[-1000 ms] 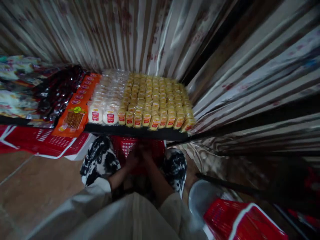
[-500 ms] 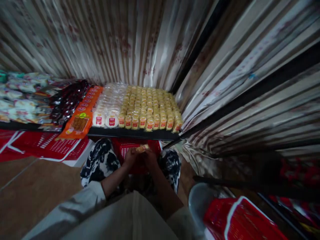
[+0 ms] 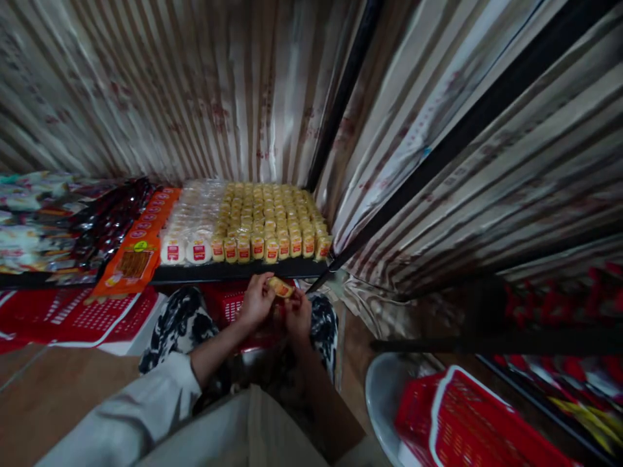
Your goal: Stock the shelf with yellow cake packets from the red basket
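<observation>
My left hand [image 3: 256, 301] and my right hand [image 3: 298, 316] are raised together just below the front edge of a low black shelf [image 3: 204, 273]. Between their fingers they hold one small yellow packet [image 3: 281, 287] with a red label. Right above it, on the shelf, several rows of the same yellow packets [image 3: 270, 220] stand packed tight. Under my hands, between my knees in black-and-white patterned trousers, sits a red plastic basket [image 3: 228, 305].
White round packets [image 3: 187, 243] and orange sachets [image 3: 134, 259] lie left of the yellow rows, with dark and mixed packs farther left. Corrugated metal walls close the corner. Another red basket [image 3: 462, 421] rests on a grey stool at bottom right. Red baskets stand under the shelf at left.
My hands have risen from the red basket toward the shelf edge, and the yellow packet now shows between them. The view has tilted up, so the shelf sits lower in frame.
</observation>
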### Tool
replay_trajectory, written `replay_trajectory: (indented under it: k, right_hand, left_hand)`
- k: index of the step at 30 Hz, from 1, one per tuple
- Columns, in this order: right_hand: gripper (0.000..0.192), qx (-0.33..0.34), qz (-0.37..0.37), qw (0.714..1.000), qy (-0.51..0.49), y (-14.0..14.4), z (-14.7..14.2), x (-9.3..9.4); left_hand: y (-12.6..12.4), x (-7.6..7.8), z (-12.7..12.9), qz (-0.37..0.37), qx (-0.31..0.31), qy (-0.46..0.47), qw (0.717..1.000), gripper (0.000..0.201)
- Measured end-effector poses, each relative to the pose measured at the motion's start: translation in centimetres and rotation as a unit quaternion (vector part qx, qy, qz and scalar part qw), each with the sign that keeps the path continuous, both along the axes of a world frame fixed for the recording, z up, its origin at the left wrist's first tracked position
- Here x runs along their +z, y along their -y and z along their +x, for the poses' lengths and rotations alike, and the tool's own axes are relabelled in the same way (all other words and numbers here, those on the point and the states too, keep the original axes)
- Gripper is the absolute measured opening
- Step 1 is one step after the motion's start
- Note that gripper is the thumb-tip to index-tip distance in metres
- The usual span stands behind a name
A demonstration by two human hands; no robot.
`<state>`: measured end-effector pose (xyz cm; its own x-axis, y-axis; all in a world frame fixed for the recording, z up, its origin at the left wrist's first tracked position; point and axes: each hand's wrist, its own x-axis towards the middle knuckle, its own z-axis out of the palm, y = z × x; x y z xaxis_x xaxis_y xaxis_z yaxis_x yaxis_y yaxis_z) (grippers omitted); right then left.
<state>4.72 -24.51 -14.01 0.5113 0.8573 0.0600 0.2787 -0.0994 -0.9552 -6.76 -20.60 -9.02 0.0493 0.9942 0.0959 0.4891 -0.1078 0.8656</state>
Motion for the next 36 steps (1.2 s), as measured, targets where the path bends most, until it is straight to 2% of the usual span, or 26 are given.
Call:
replay_trajectory:
  k: [2,7,10,14,21,30,36]
  right_hand:
    - [0.038,-0.019,0.023,0.996,0.089,0.1,0.5,1.2]
    - [0.036,0.024,0.095,0.979,0.181,-1.0,1.6,3.7]
    - [0.039,0.023,0.127,0.969,0.21,-2.4,2.6,3.7]
    - [0.042,0.013,0.124,0.968,0.22,-4.1,3.8,2.9]
    - [0.047,0.005,0.111,0.968,0.225,-5.8,5.0,2.1]
    - [0.05,0.003,0.108,0.965,0.241,-7.1,5.3,1.8]
    - [0.052,0.001,0.1,0.967,0.234,-7.3,4.8,2.1]
  left_hand:
    - [-1.0,1.2,0.9,0.033,-0.03,-0.02,0.999,0.037]
    - [-4.2,3.6,3.6,0.077,-0.095,-0.09,0.988,0.041]
    - [-6.1,4.5,5.4,0.081,-0.122,-0.132,0.98,0.043]
    - [-7.7,5.3,7.3,0.088,-0.154,-0.19,0.966,0.044]
    - [-9.4,5.4,9.5,0.088,-0.17,-0.279,0.941,0.042]
    - [-10.4,4.6,9.9,0.109,-0.163,-0.266,0.944,0.042]
    - [-11.4,4.7,9.8,0.134,-0.18,-0.251,0.942,0.035]
